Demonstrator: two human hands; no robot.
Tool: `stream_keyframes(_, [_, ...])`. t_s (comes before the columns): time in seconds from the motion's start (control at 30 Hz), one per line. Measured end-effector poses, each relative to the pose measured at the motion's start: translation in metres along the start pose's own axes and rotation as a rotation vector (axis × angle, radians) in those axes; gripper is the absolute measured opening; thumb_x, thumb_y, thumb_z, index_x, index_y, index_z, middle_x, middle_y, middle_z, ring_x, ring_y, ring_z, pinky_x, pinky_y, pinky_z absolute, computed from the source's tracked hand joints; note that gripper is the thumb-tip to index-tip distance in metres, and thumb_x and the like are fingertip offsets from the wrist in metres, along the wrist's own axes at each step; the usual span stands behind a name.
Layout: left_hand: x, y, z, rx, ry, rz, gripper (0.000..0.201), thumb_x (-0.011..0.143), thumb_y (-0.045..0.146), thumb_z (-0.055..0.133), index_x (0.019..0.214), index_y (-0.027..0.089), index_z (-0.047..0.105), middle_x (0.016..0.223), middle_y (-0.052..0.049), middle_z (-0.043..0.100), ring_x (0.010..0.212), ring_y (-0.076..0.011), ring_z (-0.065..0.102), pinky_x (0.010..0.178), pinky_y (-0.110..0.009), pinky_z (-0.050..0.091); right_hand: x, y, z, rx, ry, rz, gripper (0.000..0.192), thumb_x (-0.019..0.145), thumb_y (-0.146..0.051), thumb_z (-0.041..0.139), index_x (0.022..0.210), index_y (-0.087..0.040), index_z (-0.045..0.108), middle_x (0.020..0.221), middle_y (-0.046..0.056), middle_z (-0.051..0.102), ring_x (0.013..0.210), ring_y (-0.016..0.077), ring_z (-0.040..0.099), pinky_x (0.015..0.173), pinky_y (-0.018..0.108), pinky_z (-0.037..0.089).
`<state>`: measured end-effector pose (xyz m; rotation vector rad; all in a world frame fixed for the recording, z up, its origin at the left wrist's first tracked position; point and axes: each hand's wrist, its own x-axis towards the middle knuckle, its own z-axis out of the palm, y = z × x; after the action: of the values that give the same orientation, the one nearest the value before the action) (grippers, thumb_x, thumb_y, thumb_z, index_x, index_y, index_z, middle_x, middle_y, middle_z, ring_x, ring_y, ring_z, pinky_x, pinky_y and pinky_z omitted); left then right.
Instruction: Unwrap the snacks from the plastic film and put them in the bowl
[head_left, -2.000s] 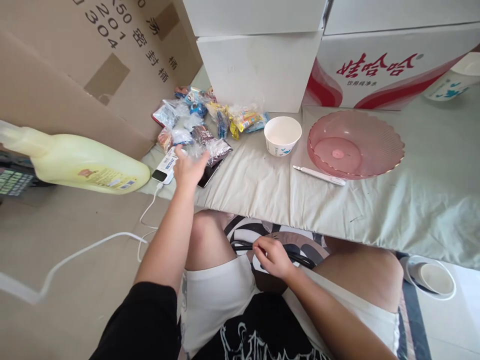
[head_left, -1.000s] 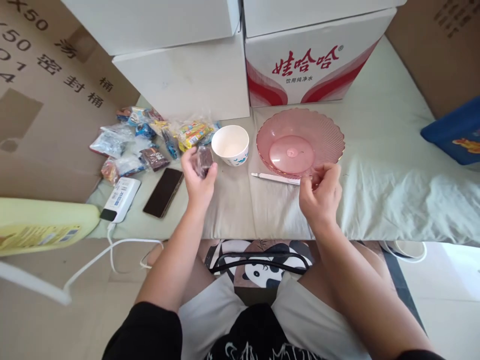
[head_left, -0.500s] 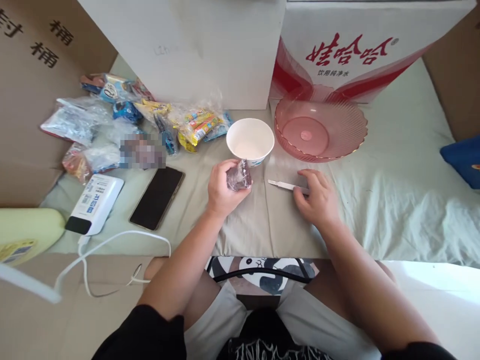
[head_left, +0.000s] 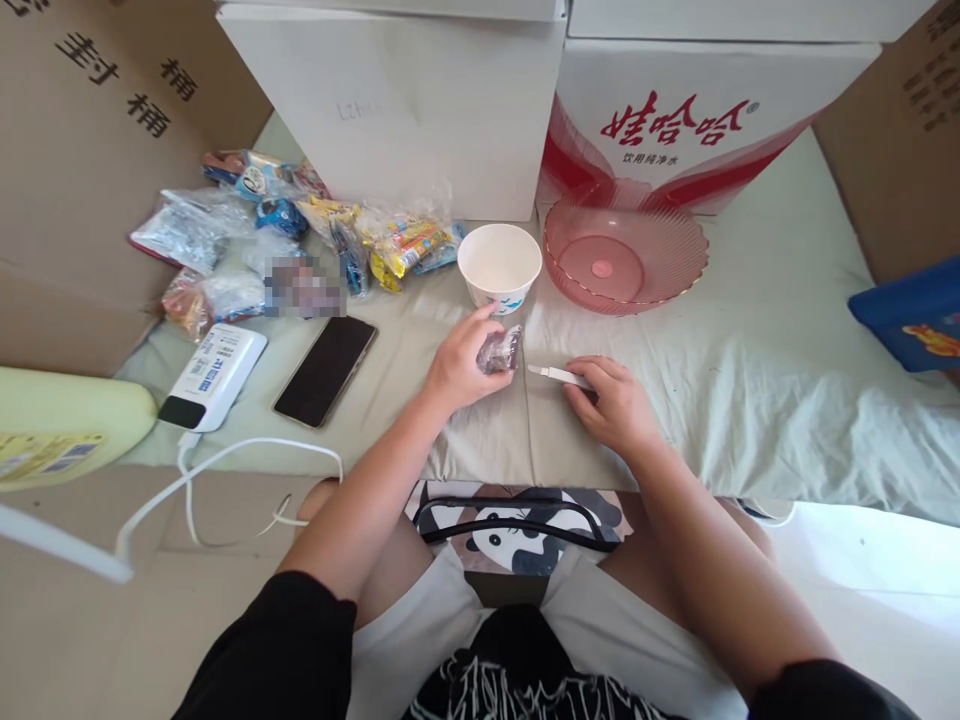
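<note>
My left hand (head_left: 457, 368) holds a small dark snack packet (head_left: 500, 349) in clear wrap, low over the pale sheet just in front of the white paper bowl (head_left: 499, 266). My right hand (head_left: 611, 403) lies on the sheet with its fingers closed on a thin white knife-like tool (head_left: 556, 375), whose tip points left toward the packet. The pink ribbed plastic plate (head_left: 625, 257) sits behind my right hand, next to the bowl.
A pile of wrapped snacks (head_left: 285, 240) lies at the back left. A black phone (head_left: 325, 370) and a white power bank (head_left: 213, 376) with its cable rest on the left. White and red-printed boxes (head_left: 675, 120) stand behind; a yellow bottle (head_left: 67, 430) is far left.
My left hand took a packet from the snack pile and brought it down in front of the bowl. My right hand rose from my lap and closed on the white tool.
</note>
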<state>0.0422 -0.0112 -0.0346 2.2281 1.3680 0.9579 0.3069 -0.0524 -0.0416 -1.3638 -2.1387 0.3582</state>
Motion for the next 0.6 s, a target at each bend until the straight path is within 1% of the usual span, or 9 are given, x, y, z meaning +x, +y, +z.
stream_keyframes(0.07, [-0.005, 0.005, -0.002, 0.036, -0.030, -0.052, 0.045, 0.074, 0.023, 0.079, 0.114, 0.023, 0.059, 0.156, -0.018, 0.056, 0.144, -0.0327, 0.057, 0.112, -0.045, 0.053, 0.002, -0.006, -0.003, 0.061, 0.027, 0.038, 0.019, 0.099, -0.032, 0.054, 0.106, -0.020, 0.067, 0.107, 0.013, 0.076, 0.097, 0.0256, 0.070, 0.086, 0.040, 0.054])
stream_keyframes(0.13, [-0.012, 0.013, -0.001, 0.066, -0.046, -0.067, 0.048, 0.071, 0.021, 0.081, 0.114, 0.023, 0.061, 0.158, -0.019, 0.053, 0.141, -0.0340, 0.059, 0.111, -0.046, 0.054, 0.005, -0.016, -0.004, 0.193, 0.078, 0.125, 0.018, 0.098, -0.035, 0.054, 0.104, -0.021, 0.063, 0.097, 0.009, 0.073, 0.088, 0.0224, 0.068, 0.080, 0.036, 0.052])
stream_keyframes(0.2, [-0.017, 0.021, 0.001, 0.084, -0.058, -0.051, 0.050, 0.068, 0.020, 0.084, 0.113, 0.023, 0.063, 0.159, -0.019, 0.050, 0.130, -0.0323, 0.065, 0.109, -0.046, 0.055, 0.010, -0.027, -0.001, 0.437, 0.113, 0.248, 0.019, 0.101, -0.038, 0.048, 0.098, -0.022, 0.057, 0.083, 0.003, 0.066, 0.072, 0.0171, 0.062, 0.069, 0.031, 0.050])
stream_keyframes(0.27, [-0.020, 0.030, 0.006, 0.096, -0.039, -0.009, 0.048, 0.068, 0.021, 0.086, 0.112, 0.024, 0.067, 0.157, -0.017, 0.049, 0.122, -0.0297, 0.068, 0.106, -0.045, 0.057, 0.013, -0.038, 0.005, 0.718, 0.105, 0.368, 0.024, 0.103, -0.041, 0.039, 0.091, -0.023, 0.049, 0.071, -0.003, 0.054, 0.057, 0.0126, 0.050, 0.058, 0.027, 0.043])
stream_keyframes(0.33, [-0.020, 0.036, 0.010, 0.106, 0.009, 0.048, 0.044, 0.071, 0.026, 0.086, 0.113, 0.024, 0.071, 0.151, -0.016, 0.052, 0.124, -0.0297, 0.065, 0.107, -0.045, 0.057, 0.016, -0.046, 0.010, 0.888, 0.079, 0.442, 0.027, 0.101, -0.048, 0.040, 0.088, -0.024, 0.045, 0.066, -0.006, 0.047, 0.052, 0.0105, 0.042, 0.053, 0.024, 0.039])
stream_keyframes(0.4, [-0.018, 0.040, 0.015, 0.121, 0.046, 0.105, 0.040, 0.076, 0.030, 0.085, 0.113, 0.025, 0.073, 0.145, -0.015, 0.055, 0.129, -0.0306, 0.061, 0.109, -0.046, 0.055, 0.017, -0.051, 0.013, 0.890, 0.083, 0.482, 0.032, 0.093, -0.054, 0.055, 0.088, -0.023, 0.048, 0.068, -0.005, 0.050, 0.059, 0.0108, 0.048, 0.059, 0.025, 0.043])
stream_keyframes(0.5, [-0.018, 0.043, 0.022, 0.148, 0.036, 0.172, 0.035, 0.081, 0.030, 0.082, 0.115, 0.025, 0.073, 0.140, -0.014, 0.058, 0.130, -0.0311, 0.060, 0.107, -0.047, 0.056, 0.016, -0.054, 0.012, 0.812, 0.090, 0.556, 0.043, 0.075, -0.054, 0.077, 0.091, -0.021, 0.055, 0.083, 0.000, 0.062, 0.074, 0.0137, 0.058, 0.069, 0.029, 0.048])
stream_keyframes(0.53, [-0.018, 0.043, 0.024, 0.151, 0.022, 0.190, 0.035, 0.082, 0.028, 0.081, 0.116, 0.026, 0.073, 0.139, -0.014, 0.059, 0.129, -0.0310, 0.061, 0.105, -0.047, 0.057, 0.015, -0.055, 0.011, 0.808, 0.071, 0.587, 0.044, 0.071, -0.052, 0.079, 0.089, -0.021, 0.056, 0.083, 0.000, 0.062, 0.073, 0.0138, 0.058, 0.069, 0.029, 0.048])
stream_keyframes(0.6, [-0.020, 0.042, 0.026, 0.136, -0.005, 0.227, 0.038, 0.082, 0.024, 0.081, 0.119, 0.026, 0.071, 0.138, -0.014, 0.060, 0.129, -0.0312, 0.061, 0.106, -0.048, 0.056, 0.015, -0.054, 0.011, 0.841, 0.050, 0.641, 0.042, 0.068, -0.048, 0.081, 0.084, -0.021, 0.052, 0.074, -0.003, 0.058, 0.066, 0.0117, 0.053, 0.063, 0.028, 0.045])
